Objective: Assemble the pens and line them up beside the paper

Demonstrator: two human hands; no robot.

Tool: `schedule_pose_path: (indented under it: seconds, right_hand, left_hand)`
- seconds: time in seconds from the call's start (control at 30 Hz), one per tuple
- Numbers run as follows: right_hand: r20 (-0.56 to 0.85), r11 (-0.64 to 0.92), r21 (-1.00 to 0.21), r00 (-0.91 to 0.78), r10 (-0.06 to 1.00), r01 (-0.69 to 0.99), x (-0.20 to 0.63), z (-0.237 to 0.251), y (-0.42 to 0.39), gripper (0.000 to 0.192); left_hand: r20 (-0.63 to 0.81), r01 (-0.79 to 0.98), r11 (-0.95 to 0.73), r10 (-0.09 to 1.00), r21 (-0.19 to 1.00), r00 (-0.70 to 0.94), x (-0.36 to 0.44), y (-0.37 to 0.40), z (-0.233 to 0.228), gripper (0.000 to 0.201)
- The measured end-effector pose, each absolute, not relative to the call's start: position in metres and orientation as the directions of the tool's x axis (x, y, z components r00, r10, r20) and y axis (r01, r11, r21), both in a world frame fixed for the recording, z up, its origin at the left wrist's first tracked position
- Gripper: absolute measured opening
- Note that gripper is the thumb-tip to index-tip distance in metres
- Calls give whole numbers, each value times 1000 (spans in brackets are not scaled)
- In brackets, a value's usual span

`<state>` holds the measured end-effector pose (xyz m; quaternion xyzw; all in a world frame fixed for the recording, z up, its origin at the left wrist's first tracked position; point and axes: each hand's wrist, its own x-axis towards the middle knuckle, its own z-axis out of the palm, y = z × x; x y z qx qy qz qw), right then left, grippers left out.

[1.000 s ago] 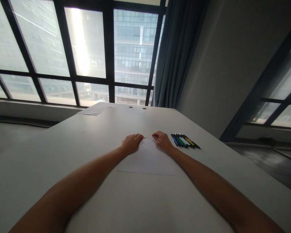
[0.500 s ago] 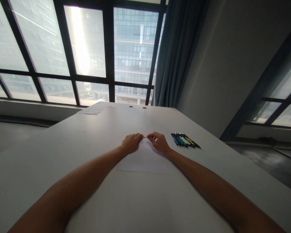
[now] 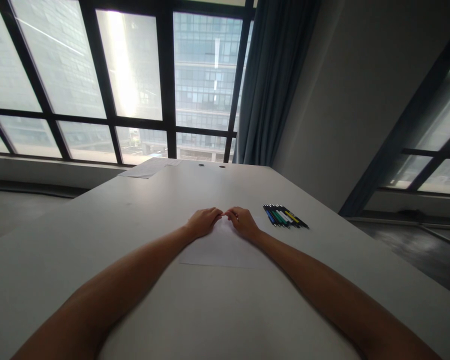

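Two hands meet at the far edge of a sheet of paper on a pale tabletop.

The left hand (image 3: 203, 221) and right hand (image 3: 241, 222) rest on the white sheet of paper (image 3: 221, 247), fingertips touching each other at its far edge; whether anything is pinched between them cannot be told. Both bare forearms stretch across the tabletop (image 3: 97, 220) toward the camera. Near the right hand, to its right and off the sheet, lies a row of pens (image 3: 285, 216), side by side, with blue, green, white and yellow barrels. More papers (image 3: 150, 167) lie at the far left end of the tabletop. Beyond stand large dark-framed windows (image 3: 135, 80) and a blue-grey curtain (image 3: 273, 80).
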<state>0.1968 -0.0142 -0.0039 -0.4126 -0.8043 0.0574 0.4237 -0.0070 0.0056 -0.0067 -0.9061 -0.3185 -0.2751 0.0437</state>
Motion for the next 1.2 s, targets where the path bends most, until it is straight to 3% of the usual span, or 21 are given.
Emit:
schedule_pose_path:
  seconds: [0.4,0.9,1.2]
  right_hand:
    - [633,682,-189,-443,635,707,200,-1,-20,23]
    - [661,694,-149,-451,599,705,201,-2,-21,13]
    - [645,679,-109,-469,604,726,203,-2,-20,25]
  left_hand:
    - [530,596,-801,530,56,662,-6,5,-6,26]
    - [531,601,-797,533,55,659,-6,4,-6,25]
    - [518,604,-796,533,40,669,-6,4,-5,26]
